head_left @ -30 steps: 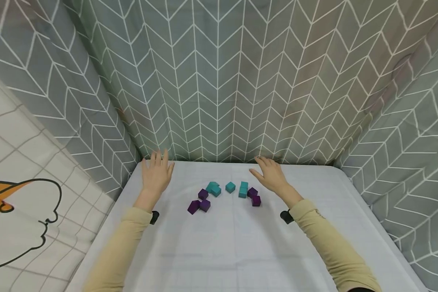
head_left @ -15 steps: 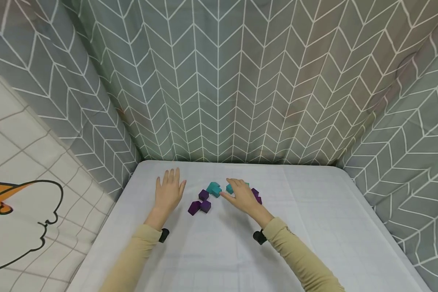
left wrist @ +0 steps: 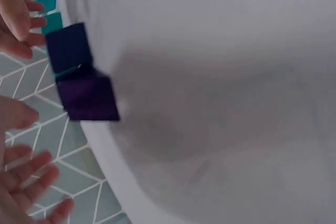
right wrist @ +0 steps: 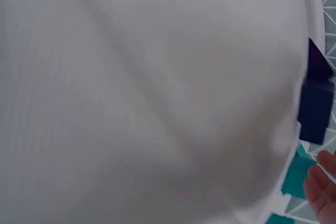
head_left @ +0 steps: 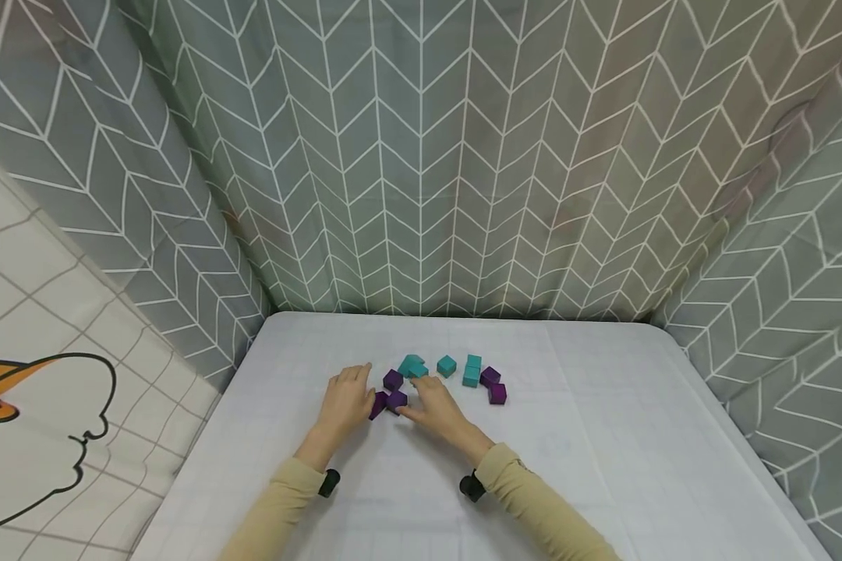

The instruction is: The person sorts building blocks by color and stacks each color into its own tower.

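Hands (head_left: 347,401) moved from far edge to purple blocks (head_left: 387,402) | fingers apart, flanking, gripping nothing

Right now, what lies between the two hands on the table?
In the head view, purple blocks lie between the left hand and the right hand, on the white table.

I see a white cloth-covered table (head_left: 603,460) boxed in by grey curtains with a white chevron pattern (head_left: 421,156). At my left hangs a white checked cloth with an orange-and-black cartoon print (head_left: 35,405).
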`<act>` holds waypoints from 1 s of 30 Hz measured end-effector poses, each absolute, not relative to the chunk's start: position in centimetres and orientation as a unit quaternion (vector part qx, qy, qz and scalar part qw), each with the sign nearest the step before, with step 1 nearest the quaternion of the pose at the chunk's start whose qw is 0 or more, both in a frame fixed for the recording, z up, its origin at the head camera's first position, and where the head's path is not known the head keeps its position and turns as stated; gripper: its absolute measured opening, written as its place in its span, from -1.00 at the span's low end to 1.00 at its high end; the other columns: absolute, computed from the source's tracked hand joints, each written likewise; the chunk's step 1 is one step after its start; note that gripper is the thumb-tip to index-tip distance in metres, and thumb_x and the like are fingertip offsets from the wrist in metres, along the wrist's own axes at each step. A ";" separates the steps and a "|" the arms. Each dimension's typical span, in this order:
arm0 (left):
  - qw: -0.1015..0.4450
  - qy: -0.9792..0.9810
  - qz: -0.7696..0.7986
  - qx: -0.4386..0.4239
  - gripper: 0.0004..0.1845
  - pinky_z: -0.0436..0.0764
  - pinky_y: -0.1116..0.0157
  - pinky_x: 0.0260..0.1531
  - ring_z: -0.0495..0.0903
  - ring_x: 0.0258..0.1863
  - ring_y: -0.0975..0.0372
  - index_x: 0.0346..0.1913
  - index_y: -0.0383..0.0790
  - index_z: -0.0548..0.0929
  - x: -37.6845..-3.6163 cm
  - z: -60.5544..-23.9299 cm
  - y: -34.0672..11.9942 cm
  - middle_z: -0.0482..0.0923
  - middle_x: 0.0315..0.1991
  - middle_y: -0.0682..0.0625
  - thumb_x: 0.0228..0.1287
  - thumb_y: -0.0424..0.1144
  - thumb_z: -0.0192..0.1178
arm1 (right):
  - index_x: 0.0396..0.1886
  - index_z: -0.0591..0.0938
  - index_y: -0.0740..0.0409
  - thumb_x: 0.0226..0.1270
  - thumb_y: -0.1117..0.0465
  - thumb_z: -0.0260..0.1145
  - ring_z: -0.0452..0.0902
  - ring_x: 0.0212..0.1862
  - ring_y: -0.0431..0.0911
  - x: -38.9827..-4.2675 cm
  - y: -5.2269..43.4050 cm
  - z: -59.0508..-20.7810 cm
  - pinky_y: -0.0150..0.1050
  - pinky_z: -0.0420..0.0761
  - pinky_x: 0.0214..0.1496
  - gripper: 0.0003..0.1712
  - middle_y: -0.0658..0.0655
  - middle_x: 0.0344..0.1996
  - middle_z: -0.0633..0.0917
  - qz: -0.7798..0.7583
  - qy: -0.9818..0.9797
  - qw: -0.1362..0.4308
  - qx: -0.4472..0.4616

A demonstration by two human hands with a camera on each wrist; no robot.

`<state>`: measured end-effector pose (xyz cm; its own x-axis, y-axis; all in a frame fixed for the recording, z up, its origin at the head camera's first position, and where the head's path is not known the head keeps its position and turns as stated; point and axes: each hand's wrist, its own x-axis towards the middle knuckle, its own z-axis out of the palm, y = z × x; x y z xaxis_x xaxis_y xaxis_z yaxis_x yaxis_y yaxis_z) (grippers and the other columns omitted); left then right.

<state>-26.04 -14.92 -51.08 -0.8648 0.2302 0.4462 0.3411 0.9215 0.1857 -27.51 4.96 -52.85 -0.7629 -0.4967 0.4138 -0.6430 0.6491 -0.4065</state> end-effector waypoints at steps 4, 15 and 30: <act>0.191 -0.946 -0.151 -0.215 -0.61 0.43 0.09 -0.14 0.44 -0.07 0.09 -0.05 -0.32 0.52 -26.4 -52.2 -14.0 0.52 -0.13 -0.11 -0.01 -0.32 0.23 | -0.15 0.47 0.44 0.10 -0.05 0.28 0.42 -0.16 0.02 -27.6 4.6 -54.4 -0.18 0.47 -0.14 -0.39 0.24 -0.26 0.54 0.320 -0.875 0.146 0.332; 0.167 -0.921 -0.193 -0.295 -0.63 0.50 0.19 -0.17 0.49 -0.13 0.13 -0.07 -0.27 0.50 -27.2 -54.4 -12.9 0.52 -0.15 -0.03 -0.01 -0.38 0.27 | -0.22 0.52 0.29 0.05 0.20 0.34 0.41 -0.19 -0.07 -27.6 3.6 -54.7 -0.28 0.46 -0.13 -0.67 0.12 -0.29 0.55 0.315 -0.888 0.121 0.311; 0.100 -0.925 -0.250 -0.267 -0.63 0.46 0.17 -0.07 0.50 -0.09 0.06 -0.08 -0.27 0.49 -27.3 -53.7 -12.6 0.52 -0.13 -0.10 -0.02 -0.36 0.29 | -0.18 0.52 0.33 0.13 0.19 0.28 0.41 -0.18 -0.04 -28.2 4.1 -55.5 -0.24 0.46 -0.14 -0.67 0.14 -0.26 0.54 0.360 -0.861 0.122 0.339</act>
<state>-27.30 -12.56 -53.66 -0.8373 0.4445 0.3182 0.5443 0.7321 0.4096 -28.16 4.15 -55.46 -0.7406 -0.4957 0.4536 -0.6711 0.5106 -0.5376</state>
